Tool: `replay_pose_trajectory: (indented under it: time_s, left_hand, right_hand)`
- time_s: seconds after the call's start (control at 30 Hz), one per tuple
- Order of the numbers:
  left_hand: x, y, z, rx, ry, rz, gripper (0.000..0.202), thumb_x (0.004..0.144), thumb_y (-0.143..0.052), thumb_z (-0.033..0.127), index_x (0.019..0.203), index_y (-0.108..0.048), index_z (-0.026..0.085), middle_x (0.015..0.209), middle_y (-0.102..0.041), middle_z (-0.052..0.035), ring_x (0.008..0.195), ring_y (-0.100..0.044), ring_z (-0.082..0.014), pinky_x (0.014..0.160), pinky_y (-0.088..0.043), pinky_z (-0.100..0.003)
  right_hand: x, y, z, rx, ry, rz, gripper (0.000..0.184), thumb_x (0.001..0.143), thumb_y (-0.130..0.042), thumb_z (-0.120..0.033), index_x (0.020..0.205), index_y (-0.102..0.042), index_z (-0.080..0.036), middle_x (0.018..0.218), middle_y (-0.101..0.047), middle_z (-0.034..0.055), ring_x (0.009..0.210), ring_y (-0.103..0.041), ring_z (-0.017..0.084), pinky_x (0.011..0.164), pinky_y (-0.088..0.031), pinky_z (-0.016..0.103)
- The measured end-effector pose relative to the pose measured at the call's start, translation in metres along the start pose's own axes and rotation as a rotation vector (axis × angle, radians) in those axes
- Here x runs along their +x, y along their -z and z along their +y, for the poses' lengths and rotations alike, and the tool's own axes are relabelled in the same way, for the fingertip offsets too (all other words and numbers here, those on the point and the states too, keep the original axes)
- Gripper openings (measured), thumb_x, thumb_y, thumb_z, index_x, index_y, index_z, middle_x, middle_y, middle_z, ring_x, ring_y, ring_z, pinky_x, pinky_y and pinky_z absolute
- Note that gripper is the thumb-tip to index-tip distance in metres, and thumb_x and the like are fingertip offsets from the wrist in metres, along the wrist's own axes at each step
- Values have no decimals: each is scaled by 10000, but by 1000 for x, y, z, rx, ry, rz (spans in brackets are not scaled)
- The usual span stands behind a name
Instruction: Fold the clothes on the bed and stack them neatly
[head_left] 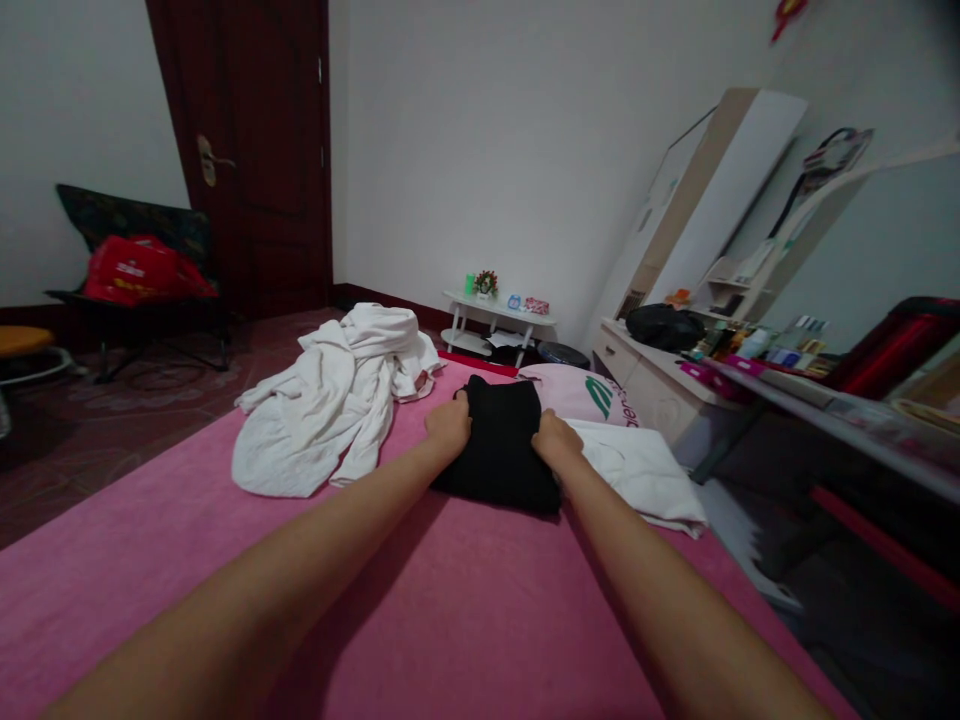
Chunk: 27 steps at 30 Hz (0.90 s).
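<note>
A folded black garment [501, 445] lies on the pink bed cover [450, 620] in front of me; its exact kind does not show. My left hand [450, 424] is closed on its left edge near the far end. On the opposite edge my right hand [556, 440] grips the cloth in the same way. To the left sits a loose heap of white clothing [337, 390], crumpled. A white folded garment [637, 470] lies flat just right of the black one, partly behind my right hand and forearm.
Beyond the garments is a pink pillow-like item [566, 385] with a green leaf print. A cluttered dressing table [660, 360] stands to the right. At the back is a low white table [499, 308]. A chair with a red bag [142, 270] stands left, near the dark door [255, 150].
</note>
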<state>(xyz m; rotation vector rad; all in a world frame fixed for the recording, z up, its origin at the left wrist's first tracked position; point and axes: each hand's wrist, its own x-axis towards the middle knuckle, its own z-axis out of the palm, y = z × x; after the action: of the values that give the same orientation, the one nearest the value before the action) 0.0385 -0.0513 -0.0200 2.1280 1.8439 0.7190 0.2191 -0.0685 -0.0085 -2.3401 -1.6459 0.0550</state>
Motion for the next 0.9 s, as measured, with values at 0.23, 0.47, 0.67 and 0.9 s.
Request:
replay_pose_trajectory:
  time_s: [0.23,0.47,0.67,0.9]
  left_hand:
    - [-8,-13,-1,-74,-419,66,392,900,-458,252,1281,-496,167,1366,-490,-139,1273,-448,-260,1066,-337,-381]
    - [-13,-33,-38,-222,-367,-114,441,931,-396,294,1305,-531,102,1410,-475,-128,1320,-420,-223,1111,-299,-342]
    - [-12,-32,-56,-429,-289,25,315,869,-453,176,1076,-690,148,1140,-684,-74,1089,-611,-190,989,-434,-298]
    - [-2,-40,-69,-668,-169,123,270,809,-493,114,981,-700,142,997,-720,-77,932,-664,-187,874,-505,-321]
  right_hand:
    - [-23,-19,-12,148,503,217,501,937,-398,-334,1411,-367,-176,1464,-381,126,1354,-332,245,1097,-288,432]
    - [-63,-28,-11,33,495,-68,569,960,-302,-447,1431,-373,-136,1500,-326,159,1398,-269,264,1105,-253,444]
    - [-105,-8,-20,-158,625,-96,882,728,-661,-465,1479,-269,-218,1528,-214,215,1385,-216,420,1028,-298,542]
    - [-85,2,-19,-114,661,46,536,752,-507,-215,1287,-517,-194,1160,-636,130,985,-623,271,859,-442,367]
